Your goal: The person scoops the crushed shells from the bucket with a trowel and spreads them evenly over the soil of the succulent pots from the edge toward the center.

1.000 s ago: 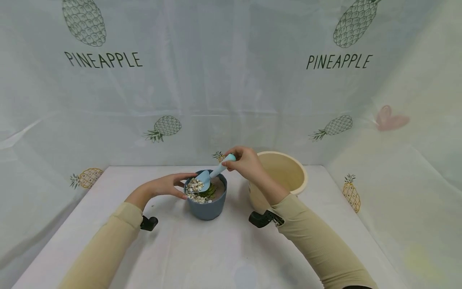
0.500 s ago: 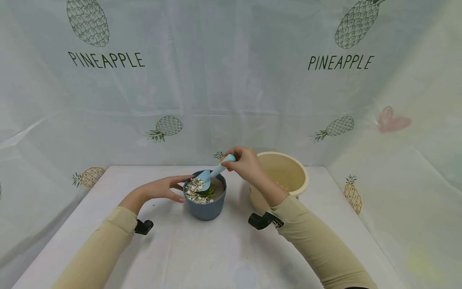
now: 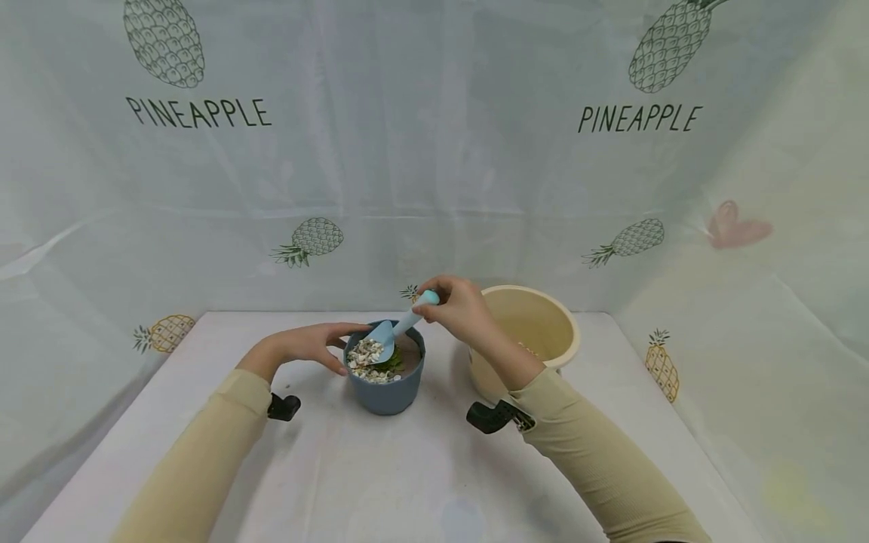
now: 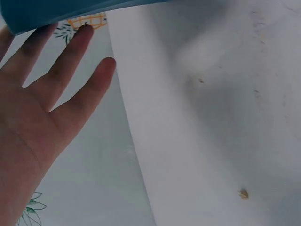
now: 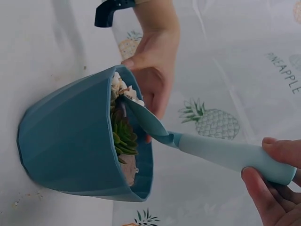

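A blue-grey flowerpot stands upright on the table, holding a green succulent. Pale pebbles cover the left part of its top, while brown soil shows on the right. My right hand pinches the handle end of a light blue trowel between thumb and fingers. The trowel's blade slants down over the pebbles beside the plant. Around the pot's left rim, my left hand is spread, thumb nearer to me. In the left wrist view its fingers look extended below the pot.
A cream bucket stands right of the pot, partly behind my right forearm, with some small pale bits inside. Small crumbs lie on the white table. A pineapple-print sheet hangs behind and at the sides.
My left hand drew slightly away from the pot half a second ago and is back at its rim. My right hand and the trowel have shifted slightly left.
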`<state>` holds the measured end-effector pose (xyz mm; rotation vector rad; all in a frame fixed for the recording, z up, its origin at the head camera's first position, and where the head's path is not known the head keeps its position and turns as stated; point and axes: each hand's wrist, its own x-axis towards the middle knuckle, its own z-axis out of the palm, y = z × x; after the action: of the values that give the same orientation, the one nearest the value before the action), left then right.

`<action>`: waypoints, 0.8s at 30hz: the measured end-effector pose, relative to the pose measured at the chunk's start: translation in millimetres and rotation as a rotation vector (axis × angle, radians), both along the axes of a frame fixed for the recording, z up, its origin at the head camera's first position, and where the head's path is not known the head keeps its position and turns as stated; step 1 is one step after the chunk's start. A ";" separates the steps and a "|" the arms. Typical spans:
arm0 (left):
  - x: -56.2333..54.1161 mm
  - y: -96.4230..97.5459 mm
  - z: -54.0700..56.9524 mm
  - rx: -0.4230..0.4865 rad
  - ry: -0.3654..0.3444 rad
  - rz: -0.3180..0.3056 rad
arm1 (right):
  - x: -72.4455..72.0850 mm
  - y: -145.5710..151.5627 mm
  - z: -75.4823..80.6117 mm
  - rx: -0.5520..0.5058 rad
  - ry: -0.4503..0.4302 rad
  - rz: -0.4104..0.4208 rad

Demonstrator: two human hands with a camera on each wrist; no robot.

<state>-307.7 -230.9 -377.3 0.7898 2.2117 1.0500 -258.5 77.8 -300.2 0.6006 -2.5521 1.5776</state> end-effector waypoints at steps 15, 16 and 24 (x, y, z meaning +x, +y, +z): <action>-5.0 2.7 5.6 0.015 -0.083 -0.005 | -2.4 -7.4 -1.1 0.015 0.027 -0.024; -4.1 3.2 5.3 0.019 -0.080 0.001 | -2.7 -7.4 -1.3 0.017 0.028 -0.028; 0.2 7.4 1.6 0.001 -0.023 0.043 | -5.2 -7.0 -2.0 0.018 0.038 -0.045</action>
<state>-307.5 -223.5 -375.7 0.7308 2.2177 1.0760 -263.7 70.8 -302.2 0.5659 -2.5365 1.5152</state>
